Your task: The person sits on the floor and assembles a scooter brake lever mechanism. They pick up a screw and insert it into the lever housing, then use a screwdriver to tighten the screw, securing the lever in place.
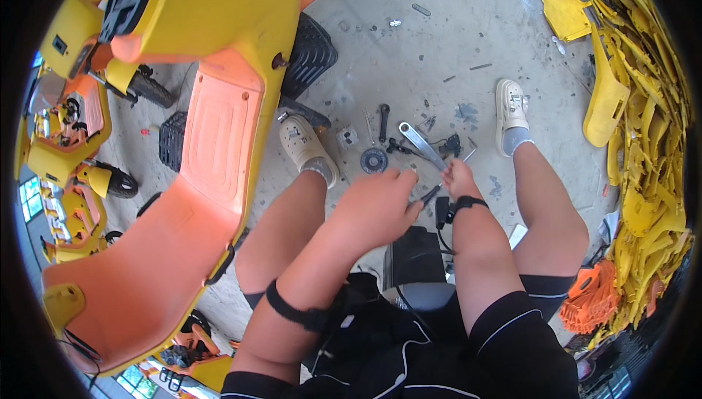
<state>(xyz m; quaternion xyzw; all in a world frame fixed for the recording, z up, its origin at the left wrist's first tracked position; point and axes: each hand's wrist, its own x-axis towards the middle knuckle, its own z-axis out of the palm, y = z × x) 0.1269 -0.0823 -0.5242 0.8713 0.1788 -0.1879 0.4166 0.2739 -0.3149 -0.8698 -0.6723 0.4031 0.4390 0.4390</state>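
My left hand [380, 205] is curled, its thumb against the end of a dark-handled tool [431, 195]. The tool slants up towards my right hand [458, 179], whose fingers are closed at the lower end of a silver crank arm [418, 138]. Past the right hand sticks out a thin bent metal piece [472, 153]; whether it belongs to the dark-handled tool I cannot tell. On the floor beyond my hands lie a black crank arm [384, 121], a round black disc [374, 160], a thin rod [369, 127] and black parts with a cable [446, 144].
A yellow and orange scooter-like body [219, 128] stands close on my left, with black plastic crates [311, 55] beside it. Stacked yellow panels [636, 106] and orange pieces [591, 296] line the right side. My feet in pale clogs [510, 115] flank the parts.
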